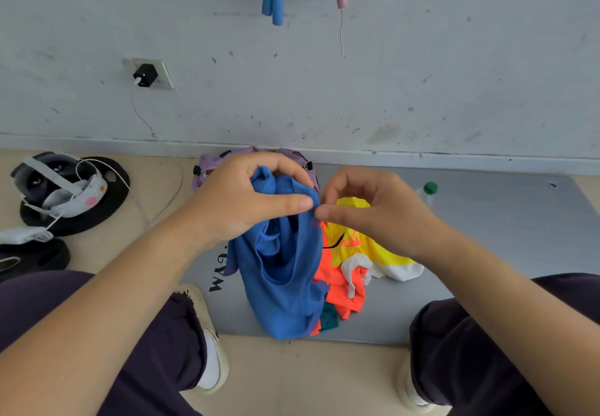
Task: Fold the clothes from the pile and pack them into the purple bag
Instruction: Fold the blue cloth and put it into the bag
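A blue garment [282, 273] hangs bunched from my left hand [246, 201], which grips its top edge above the grey mat. My right hand [367, 208] pinches the same top edge just to the right, thumb and forefinger meeting the cloth. Beneath and to the right lies the pile: an orange piece [341, 286], a yellow and white piece [383, 253] and a bit of teal cloth [328, 318]. The purple bag [211, 164] sits against the wall behind my hands, mostly hidden by them.
The grey mat [487, 221] lies along the wall on a beige floor. A clear bottle with a green cap [429, 190] stands behind my right hand. A headset on black weight plates [65, 188] is at the left. My knees and shoes frame the mat's near edge.
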`<act>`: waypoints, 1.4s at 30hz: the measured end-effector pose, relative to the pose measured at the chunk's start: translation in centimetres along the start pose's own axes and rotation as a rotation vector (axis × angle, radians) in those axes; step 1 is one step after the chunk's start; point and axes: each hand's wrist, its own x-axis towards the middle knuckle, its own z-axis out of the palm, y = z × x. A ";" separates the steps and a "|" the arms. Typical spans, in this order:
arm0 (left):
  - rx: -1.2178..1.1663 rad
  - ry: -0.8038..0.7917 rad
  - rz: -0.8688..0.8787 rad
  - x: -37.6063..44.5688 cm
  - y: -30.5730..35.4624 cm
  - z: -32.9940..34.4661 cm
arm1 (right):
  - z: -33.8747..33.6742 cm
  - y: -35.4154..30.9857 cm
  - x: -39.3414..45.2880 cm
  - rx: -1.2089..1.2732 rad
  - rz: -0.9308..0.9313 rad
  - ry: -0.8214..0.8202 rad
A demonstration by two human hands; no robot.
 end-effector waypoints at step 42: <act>0.054 0.228 -0.186 1.9 -6.5 -3.0 | -8.2 3.0 0.0 -0.189 0.214 0.347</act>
